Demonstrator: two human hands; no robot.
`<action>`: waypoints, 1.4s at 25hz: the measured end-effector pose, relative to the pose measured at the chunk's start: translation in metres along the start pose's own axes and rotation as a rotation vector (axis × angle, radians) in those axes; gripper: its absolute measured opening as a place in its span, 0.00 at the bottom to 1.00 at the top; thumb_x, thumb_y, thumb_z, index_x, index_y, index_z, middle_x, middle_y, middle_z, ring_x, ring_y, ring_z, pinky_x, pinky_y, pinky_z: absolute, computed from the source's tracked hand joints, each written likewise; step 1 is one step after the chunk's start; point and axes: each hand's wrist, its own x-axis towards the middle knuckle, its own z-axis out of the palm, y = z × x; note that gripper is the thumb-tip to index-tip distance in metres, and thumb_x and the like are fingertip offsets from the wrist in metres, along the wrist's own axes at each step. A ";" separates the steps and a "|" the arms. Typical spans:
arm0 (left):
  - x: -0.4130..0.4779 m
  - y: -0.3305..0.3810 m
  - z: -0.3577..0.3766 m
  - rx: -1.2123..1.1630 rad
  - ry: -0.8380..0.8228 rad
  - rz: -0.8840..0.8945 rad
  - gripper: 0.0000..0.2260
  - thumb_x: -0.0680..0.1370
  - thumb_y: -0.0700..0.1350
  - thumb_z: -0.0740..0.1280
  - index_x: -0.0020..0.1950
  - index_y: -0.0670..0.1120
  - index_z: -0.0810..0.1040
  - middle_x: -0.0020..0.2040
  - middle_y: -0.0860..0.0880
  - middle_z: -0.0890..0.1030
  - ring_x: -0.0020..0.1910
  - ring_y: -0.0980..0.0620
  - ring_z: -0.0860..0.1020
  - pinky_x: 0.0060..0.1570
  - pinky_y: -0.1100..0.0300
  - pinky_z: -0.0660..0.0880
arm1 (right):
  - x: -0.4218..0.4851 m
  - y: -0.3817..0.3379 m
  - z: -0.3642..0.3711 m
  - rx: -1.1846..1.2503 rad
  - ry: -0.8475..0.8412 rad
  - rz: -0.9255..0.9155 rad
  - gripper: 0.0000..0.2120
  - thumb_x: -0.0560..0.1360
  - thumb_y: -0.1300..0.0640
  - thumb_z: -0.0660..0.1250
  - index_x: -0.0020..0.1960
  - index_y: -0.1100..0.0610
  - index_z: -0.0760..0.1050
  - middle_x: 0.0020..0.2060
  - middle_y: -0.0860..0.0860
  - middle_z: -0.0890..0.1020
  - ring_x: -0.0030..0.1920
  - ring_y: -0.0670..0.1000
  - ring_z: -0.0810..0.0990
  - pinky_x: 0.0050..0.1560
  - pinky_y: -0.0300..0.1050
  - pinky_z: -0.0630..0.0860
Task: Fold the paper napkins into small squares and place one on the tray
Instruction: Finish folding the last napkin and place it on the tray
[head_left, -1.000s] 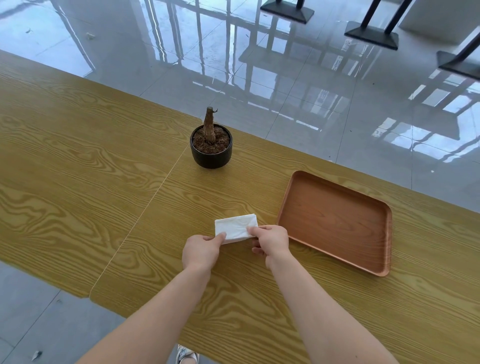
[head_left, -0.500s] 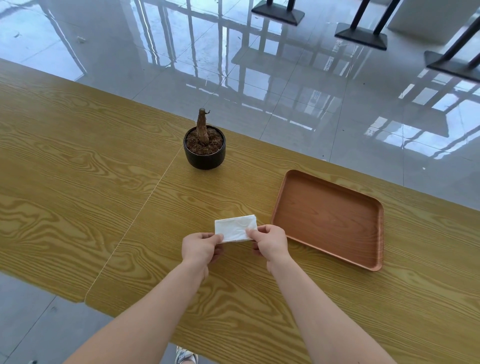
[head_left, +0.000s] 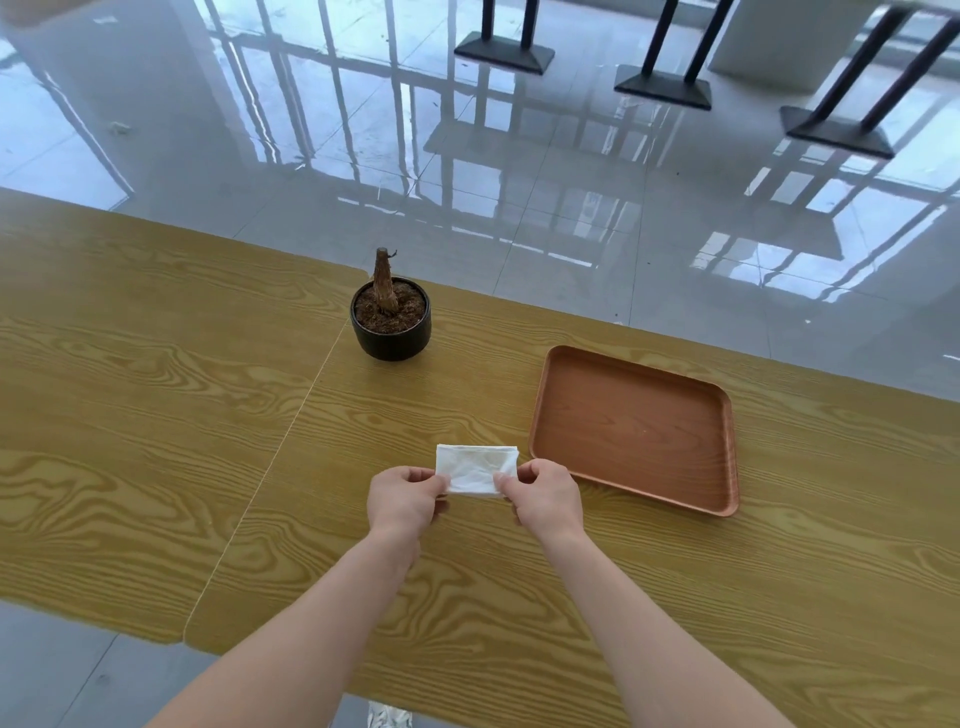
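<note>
A white paper napkin (head_left: 475, 467), folded into a small rectangle, is held just above the wooden table (head_left: 156, 415). My left hand (head_left: 402, 499) pinches its near left corner and my right hand (head_left: 543, 496) pinches its near right corner. The brown wooden tray (head_left: 631, 428) lies flat on the table just to the right of my right hand, with nothing on it. I see no other napkins.
A small black pot (head_left: 390, 325) with soil and a bare brown stump stands on the table behind the napkin. A seam runs across the tabletop to the left of my hands. Beyond the table's far edge is glossy tiled floor with black table bases.
The napkin's near edge has lifted off the table between both hands. The view has tilted up a little, showing more floor.
</note>
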 end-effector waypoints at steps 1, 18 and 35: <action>-0.002 0.003 -0.001 0.026 -0.009 0.018 0.04 0.72 0.41 0.76 0.43 0.43 0.83 0.36 0.48 0.87 0.33 0.50 0.85 0.35 0.56 0.78 | -0.004 -0.001 -0.002 -0.001 0.013 0.004 0.12 0.73 0.46 0.74 0.43 0.55 0.80 0.41 0.51 0.85 0.45 0.56 0.84 0.50 0.59 0.81; -0.028 0.035 0.054 0.526 -0.210 0.399 0.03 0.71 0.47 0.74 0.40 0.51 0.82 0.37 0.53 0.85 0.37 0.52 0.84 0.44 0.50 0.83 | -0.027 0.020 -0.064 -0.093 0.230 0.029 0.12 0.75 0.45 0.71 0.42 0.54 0.79 0.36 0.49 0.84 0.39 0.53 0.84 0.47 0.53 0.81; -0.038 0.045 0.166 0.632 -0.075 0.429 0.04 0.71 0.50 0.73 0.40 0.53 0.81 0.34 0.56 0.82 0.34 0.58 0.80 0.37 0.59 0.75 | 0.052 0.062 -0.150 -0.159 0.168 -0.030 0.12 0.74 0.45 0.71 0.40 0.53 0.78 0.36 0.46 0.83 0.41 0.50 0.81 0.44 0.48 0.77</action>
